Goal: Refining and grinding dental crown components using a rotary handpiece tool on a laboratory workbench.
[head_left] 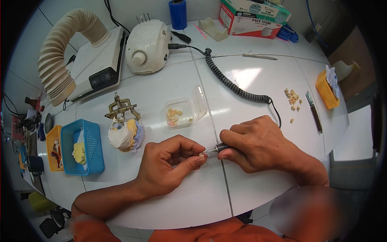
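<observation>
Between thumb and fingertips my left hand (171, 161) pinches a small artificial tooth (202, 155), partly hidden by the fingers. My right hand (254, 143) is wrapped round a dark rotary handpiece (222, 148), whose thin metal bur points left and meets the tooth. A coiled black cord (231, 82) links the handpiece to the white control unit (147, 48). Just beyond my left hand stands a clear plastic box (179, 122) with its lid open and several small teeth (174, 113) inside. A dental model (127, 135) on a brass articulator (121, 108) sits further left.
At left stand a blue basket (98, 161), a yellow basket (51, 139) and a white machine with a ribbed hose (52, 60). Loose teeth (293, 96), a knife (314, 113) and another yellow basket (325, 90) lie right. Mask boxes (250, 26) and a metal tool (260, 56) are at the back.
</observation>
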Available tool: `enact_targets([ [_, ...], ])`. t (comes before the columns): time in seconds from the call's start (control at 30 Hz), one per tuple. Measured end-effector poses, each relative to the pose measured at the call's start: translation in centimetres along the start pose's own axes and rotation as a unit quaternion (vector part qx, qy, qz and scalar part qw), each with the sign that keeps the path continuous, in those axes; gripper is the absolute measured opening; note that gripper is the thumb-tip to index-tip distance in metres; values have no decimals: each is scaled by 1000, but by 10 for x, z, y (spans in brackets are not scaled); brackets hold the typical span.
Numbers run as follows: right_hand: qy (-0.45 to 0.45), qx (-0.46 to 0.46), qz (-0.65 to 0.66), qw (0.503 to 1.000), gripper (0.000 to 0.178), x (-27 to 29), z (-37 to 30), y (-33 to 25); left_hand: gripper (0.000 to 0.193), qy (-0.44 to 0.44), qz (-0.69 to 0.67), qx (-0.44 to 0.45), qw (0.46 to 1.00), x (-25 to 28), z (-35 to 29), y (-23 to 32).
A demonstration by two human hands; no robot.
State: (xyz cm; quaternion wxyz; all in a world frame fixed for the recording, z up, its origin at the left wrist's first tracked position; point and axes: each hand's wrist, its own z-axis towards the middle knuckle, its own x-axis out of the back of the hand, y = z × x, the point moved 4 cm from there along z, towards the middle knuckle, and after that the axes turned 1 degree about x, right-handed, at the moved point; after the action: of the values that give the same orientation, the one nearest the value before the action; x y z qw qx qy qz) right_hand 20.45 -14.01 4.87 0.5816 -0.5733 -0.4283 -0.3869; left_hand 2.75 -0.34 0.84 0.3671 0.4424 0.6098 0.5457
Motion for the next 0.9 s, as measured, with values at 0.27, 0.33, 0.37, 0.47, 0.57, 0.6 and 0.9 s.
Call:
enact_targets([
  [0.27, -3, 0, -3, 1000, 43, -1, -1, 0, 16, -8, -4, 8, 1000, -1, 1, 1],
  [0.33, 1, -2, -3, 1000, 43, -1, 0, 0, 16, -8, -9, 11, 1000, -1, 1, 1],
  [0.37, 1, -2, -3, 1000, 43, -2, 0, 0, 16, -10, -8, 12, 1000, 0, 1, 1],
  [0.47, 8, 2, -4, 1000, 43, -2, -1, 0, 16, -13, -6, 13, 1000, -1, 0, 2],
  [0.57, 5, 3, 4, 1000, 43, -2, -1, 0, 16, -21, 2, 11, 1000, -1, 1, 2],
  [0.6, 6, 2, -2, 1000, 43, -2, -1, 0, 16, -28, 9, 8, 1000, -1, 1, 2],
  [0.9, 5, -1, -1, 1000, 43, -1, 0, 1, 19, -39, -9, 7, 999, -1, 1, 2],
])
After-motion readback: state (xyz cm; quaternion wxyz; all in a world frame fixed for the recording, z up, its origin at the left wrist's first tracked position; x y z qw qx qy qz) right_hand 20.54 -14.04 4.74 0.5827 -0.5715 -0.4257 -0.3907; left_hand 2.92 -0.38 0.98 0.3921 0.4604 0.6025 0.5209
